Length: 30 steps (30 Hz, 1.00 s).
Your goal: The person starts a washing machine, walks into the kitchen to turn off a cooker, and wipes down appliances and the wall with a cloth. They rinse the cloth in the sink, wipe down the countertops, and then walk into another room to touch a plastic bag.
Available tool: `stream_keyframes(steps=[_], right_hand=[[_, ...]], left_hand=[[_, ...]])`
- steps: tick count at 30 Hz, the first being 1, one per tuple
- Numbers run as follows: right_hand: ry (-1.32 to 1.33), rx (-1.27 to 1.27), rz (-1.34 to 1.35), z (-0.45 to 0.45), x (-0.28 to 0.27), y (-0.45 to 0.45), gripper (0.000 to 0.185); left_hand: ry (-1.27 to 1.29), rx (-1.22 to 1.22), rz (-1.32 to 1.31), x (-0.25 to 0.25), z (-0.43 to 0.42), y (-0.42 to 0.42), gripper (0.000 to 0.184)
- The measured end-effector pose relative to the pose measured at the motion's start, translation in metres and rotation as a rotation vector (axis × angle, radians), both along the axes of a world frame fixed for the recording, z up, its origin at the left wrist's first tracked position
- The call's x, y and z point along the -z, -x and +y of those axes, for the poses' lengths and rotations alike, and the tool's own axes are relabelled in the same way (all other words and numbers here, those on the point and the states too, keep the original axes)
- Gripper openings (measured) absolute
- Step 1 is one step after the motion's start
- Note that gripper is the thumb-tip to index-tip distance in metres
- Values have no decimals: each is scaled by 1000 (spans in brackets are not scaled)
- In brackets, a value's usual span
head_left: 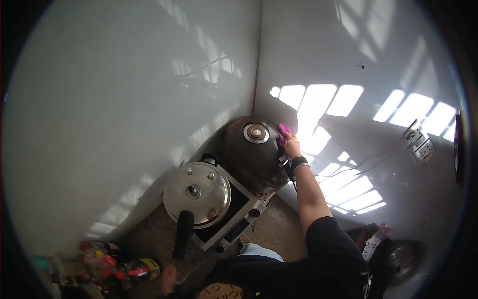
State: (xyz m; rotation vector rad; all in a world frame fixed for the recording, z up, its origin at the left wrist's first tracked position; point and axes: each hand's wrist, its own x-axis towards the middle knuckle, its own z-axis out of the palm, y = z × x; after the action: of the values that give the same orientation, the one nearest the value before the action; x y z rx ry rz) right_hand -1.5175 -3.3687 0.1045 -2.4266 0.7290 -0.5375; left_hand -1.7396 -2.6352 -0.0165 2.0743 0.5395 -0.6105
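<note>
My right hand (293, 146) is closed around a crumpled pink cloth (284, 132). The cloth lies against the upper right side of a large dark, rounded vessel or appliance (239, 157) in the corner. On top of that is a light metal ring with a brown centre (256, 132). My left hand (169, 276) is low at the bottom edge, beside the bottles. It is dim and partly cut off, so its fingers do not show clearly. A pressure cooker (196, 187) with a shiny lid and black handle sits on a stove (244, 222) in front of the dark vessel.
Several bottles with red caps (142, 269) stand at the lower left. A socket box (419, 142) with a cord is fixed to the right wall. At the lower right are a clear bottle (374, 241) and a dark round pot or lid (401, 261). Walls meet behind the vessel.
</note>
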Motion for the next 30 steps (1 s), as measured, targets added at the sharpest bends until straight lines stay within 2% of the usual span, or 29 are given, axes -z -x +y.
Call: stream_keyframes(steps=[3,6,8,10,12,14,15,16,18,20,23,24,26,28,30], right_hand=[[127,163,43,56,-7,11,44],[246,67,-31,96,4,33,47],[278,-84,-79,90,2,37,45],[218,-108,-156,53,-8,17,39],[84,-65,-66,19,-17,-16,36],[48,-31,84,-6,-16,-55,34],[58,-10,209,-14,-12,-73,33],[55,-27,204,-19,-11,-89,33],[147,-188,117,-13,-6,-119,34],[177,-224,66,12,-8,-141,34],[108,-615,-210,64,-32,-151,29],[102,-638,-211,84,-47,-150,29],[-261,-329,-639,117,-85,-158,34],[-417,-271,-932,142,-132,-174,44],[-157,-400,-912,177,-154,-204,53]], left_hand=[[15,-130,-6,10,11,17,25],[70,-170,86,58,39,26,24],[14,-143,96,69,37,27,23],[-38,-75,10,77,30,31,23],[-89,-7,-73,75,19,36,24],[-88,-18,-24,61,9,27,34],[-92,-29,-29,59,5,25,34],[-75,-67,-33,56,1,27,29],[-64,-144,-34,46,-9,36,23],[-215,80,-37,19,-26,37,39],[-168,100,-70,23,-25,42,41],[-172,77,-67,15,-27,48,41],[-130,-64,-50,-11,-50,51,42],[-142,-127,-1,-12,-55,70,41],[-152,-170,49,-2,-50,87,40]])
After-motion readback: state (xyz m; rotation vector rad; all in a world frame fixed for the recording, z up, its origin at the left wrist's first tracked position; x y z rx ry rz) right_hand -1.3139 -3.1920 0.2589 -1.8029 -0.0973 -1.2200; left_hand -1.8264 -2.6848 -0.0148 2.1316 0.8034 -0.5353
